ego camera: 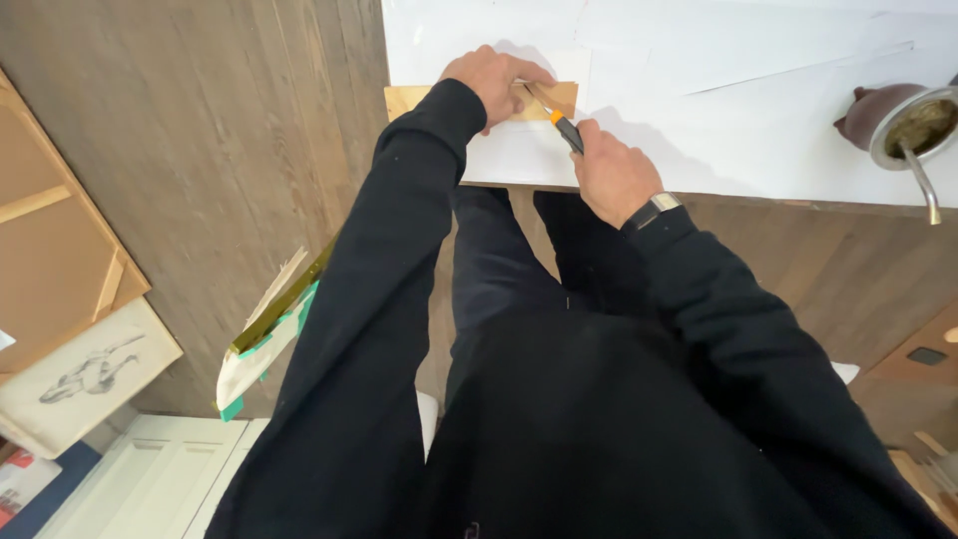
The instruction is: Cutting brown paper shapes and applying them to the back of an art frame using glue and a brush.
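So the left hand [491, 82] was pressed flat on a thin wood panel [414, 100] at the table [758, 130] edge, right hand [611, 172] clamped round the knife [559, 120]. Panel looked light, stiff, slidey; best pinned near the cut.

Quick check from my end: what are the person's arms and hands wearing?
Both arms are in long black sleeves reaching the wrists. The left hand and the right hand are bare, no gloves. The right wrist carries a dark-banded wristwatch.
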